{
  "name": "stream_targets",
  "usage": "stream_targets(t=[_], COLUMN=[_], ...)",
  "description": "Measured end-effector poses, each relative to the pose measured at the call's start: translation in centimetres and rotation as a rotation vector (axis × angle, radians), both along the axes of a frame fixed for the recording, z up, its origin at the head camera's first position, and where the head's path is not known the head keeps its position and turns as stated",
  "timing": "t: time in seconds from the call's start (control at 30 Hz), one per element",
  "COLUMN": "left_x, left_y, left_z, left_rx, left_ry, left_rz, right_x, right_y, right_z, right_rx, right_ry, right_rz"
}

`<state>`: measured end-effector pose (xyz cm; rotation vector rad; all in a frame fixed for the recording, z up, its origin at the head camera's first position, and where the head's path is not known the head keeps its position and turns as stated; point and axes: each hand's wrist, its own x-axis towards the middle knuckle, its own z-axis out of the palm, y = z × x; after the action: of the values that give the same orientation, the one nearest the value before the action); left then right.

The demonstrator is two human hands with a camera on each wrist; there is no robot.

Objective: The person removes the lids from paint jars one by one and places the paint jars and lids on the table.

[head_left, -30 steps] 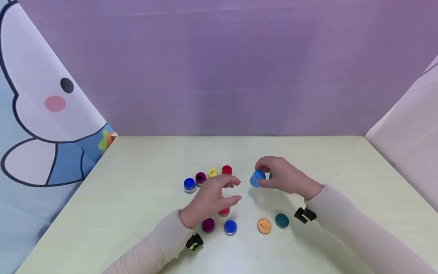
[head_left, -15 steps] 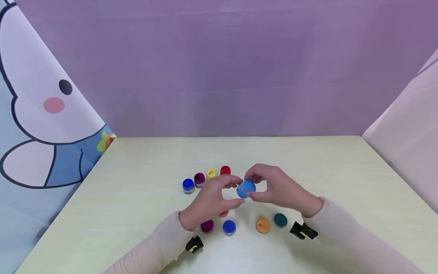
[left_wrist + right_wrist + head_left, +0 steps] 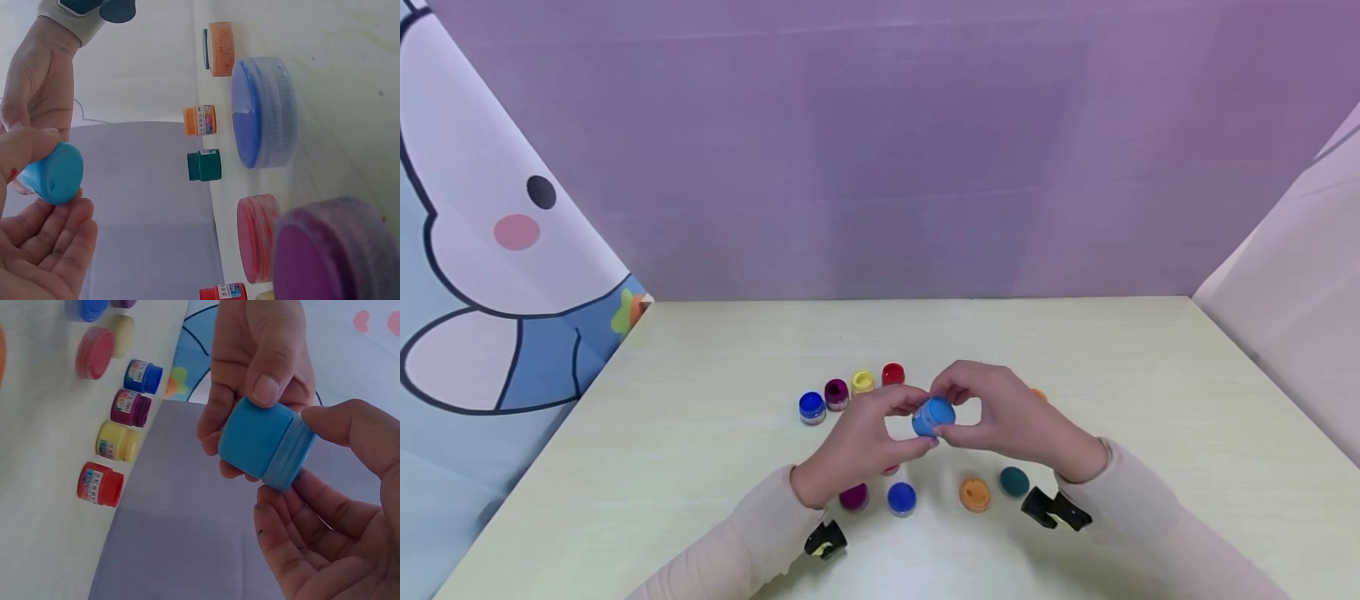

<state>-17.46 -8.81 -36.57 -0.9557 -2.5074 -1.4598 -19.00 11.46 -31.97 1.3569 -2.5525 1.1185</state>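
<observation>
A small light-blue paint jar (image 3: 933, 416) is held tilted in the air between both hands. My left hand (image 3: 865, 433) grips its body, with the thumb on one side and fingers on the other. My right hand (image 3: 1000, 412) pinches the ridged lid (image 3: 289, 453) between thumb and fingertips. In the left wrist view the jar's rounded base (image 3: 65, 175) faces the camera. Below the hands lie loose lids: purple (image 3: 853, 497), blue (image 3: 902, 499), orange (image 3: 975, 494) and dark green (image 3: 1014, 482). A red lid (image 3: 891, 470) is mostly hidden by the left hand.
Behind the left hand stand blue (image 3: 812, 407), purple (image 3: 837, 394), yellow (image 3: 862, 382) and red (image 3: 892, 374) jars without lids. An orange jar (image 3: 200, 120) and a green jar (image 3: 205, 165) stand farther right. A purple backdrop (image 3: 925, 167) rises at the table's back edge.
My right hand has brought the light-blue jar leftward to my left hand, which now grips its body. The left hand has stayed nearly in place.
</observation>
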Motion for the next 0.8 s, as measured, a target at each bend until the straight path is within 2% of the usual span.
stream_targets(t=[0.23, 0.43, 0.63, 0.8], left_x=[0.16, 0.19, 0.15, 0.09], left_y=[-0.07, -0.01, -0.02, -0.11], left_z=[0.02, 0.08, 0.13, 0.20], left_rx=[0.021, 0.012, 0.012, 0.026], left_ry=[-0.007, 0.020, 0.008, -0.013], left_rz=[-0.004, -0.020, -0.065, -0.106], right_x=[0.20, 0.25, 0.08, -0.15], right_y=[0.04, 0.30, 0.57, 0.77], right_z=[0.49, 0.51, 0.42, 0.52], right_rx=[-0.002, -0.003, -0.002, -0.013], right_ry=[0.027, 0.025, 0.013, 0.032], right_rz=[0.021, 0.034, 0.059, 0.111])
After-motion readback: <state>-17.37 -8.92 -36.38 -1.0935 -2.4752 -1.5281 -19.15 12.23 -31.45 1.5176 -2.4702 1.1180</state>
